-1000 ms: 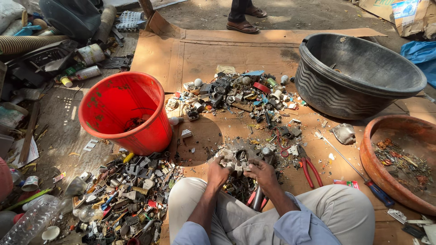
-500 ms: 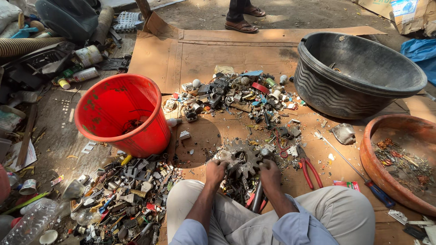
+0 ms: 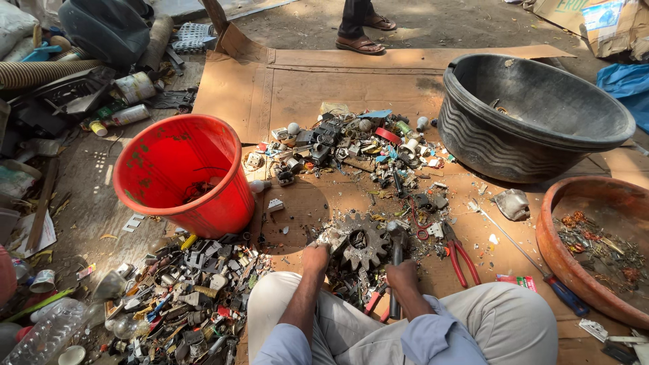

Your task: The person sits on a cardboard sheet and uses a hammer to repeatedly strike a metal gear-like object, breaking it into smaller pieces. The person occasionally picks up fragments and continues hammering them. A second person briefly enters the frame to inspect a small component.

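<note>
Gear wheel (image 3: 363, 245), toothed and rusty, sits on the cardboard sheet (image 3: 304, 88) near its front edge, in a scrap pile just ahead of the knees; left hand (image 3: 315, 259) rests closed on the pile beside it, fingers curled down, while right hand (image 3: 401, 274) is wrapped round a dark tool handle (image 3: 395, 251) standing next to the wheel. Risk, as judged: teeth and sharp scrap could nick bare fingers if the tool slips. Loose bits could also scatter toward the red bucket (image 3: 182, 172) or the pliers (image 3: 458, 253).
</note>
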